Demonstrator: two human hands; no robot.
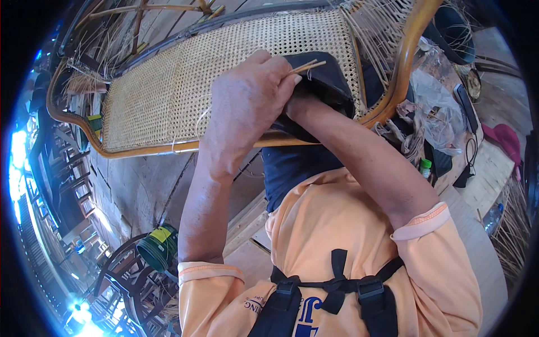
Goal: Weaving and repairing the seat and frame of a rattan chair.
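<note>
In front of me a cane-webbed panel in a curved wooden frame (154, 92) lies across the view, like a long chair seat or back. A black bag or pouch (328, 70) rests on its webbing at the right. My left hand (250, 90) is closed over the bag's near left side, with thin cane strips (307, 67) pinched between thumb and fingers. My right hand (303, 108) reaches into the mouth of the bag. Its fingers are hidden inside, so what they hold does not show.
Loose cane strands (373, 33) stick out at the frame's upper right. To the right lie a clear plastic bag (441, 109), a dark phone-like object (465, 106), a pink cloth item (503, 140) and a green-capped bottle (425, 167). A green bucket (157, 248) stands at lower left.
</note>
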